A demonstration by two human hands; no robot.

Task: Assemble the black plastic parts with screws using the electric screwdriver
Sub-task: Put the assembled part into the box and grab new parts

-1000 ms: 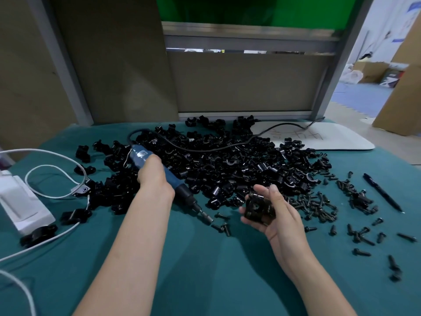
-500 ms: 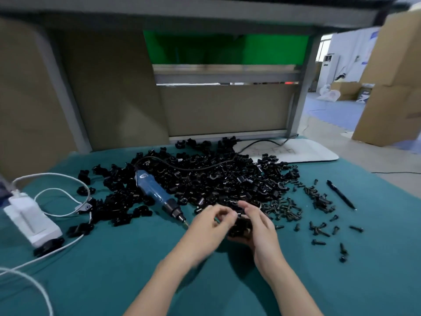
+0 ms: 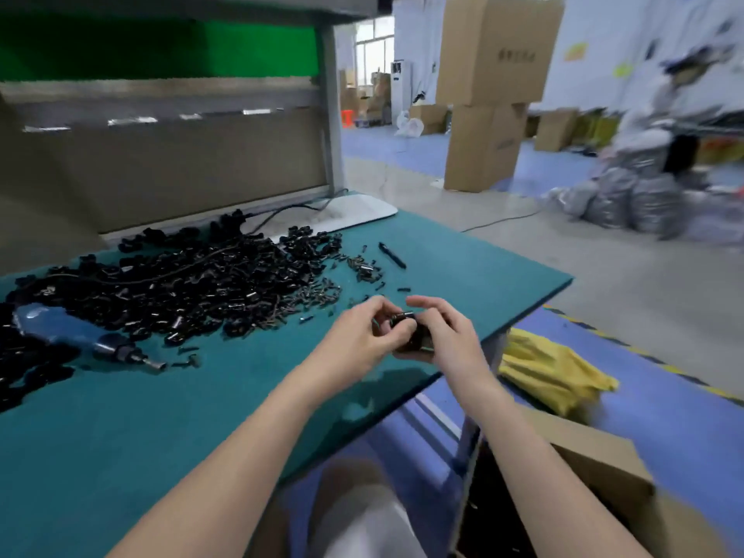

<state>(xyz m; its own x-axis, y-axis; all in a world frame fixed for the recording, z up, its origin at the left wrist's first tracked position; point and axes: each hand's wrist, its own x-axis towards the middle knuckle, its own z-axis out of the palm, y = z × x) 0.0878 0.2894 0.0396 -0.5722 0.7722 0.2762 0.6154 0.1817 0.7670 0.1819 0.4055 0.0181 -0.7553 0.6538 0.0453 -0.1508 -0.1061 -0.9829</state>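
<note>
The black plastic part (image 3: 410,334) is held above the near right corner of the table (image 3: 120,436), clear of the green surface. The left hand (image 3: 362,336) pinches its upper edge with curled fingertips. The right hand (image 3: 455,336) cups it from the right and beneath, fingers bent round it. Blur hides whether a screw is seated.

The step appears to be a hand check or alignment of the joined pieces. Support the part from below with the right hand. Use the left fingertips only to press or turn the halves, so that they do not shift apart. Hold it over the table, not beyond the edge: a dropped piece would likely fall toward the open cardboard box (image 3: 596,457) or the yellow cloth (image 3: 551,368) below.

The electric screwdriver (image 3: 72,332) lies unheld at the far left, against the pile of black parts (image 3: 193,283). The loose screws (image 3: 362,269) lie near, just behind the hands, beside a pen (image 3: 391,254).
</note>
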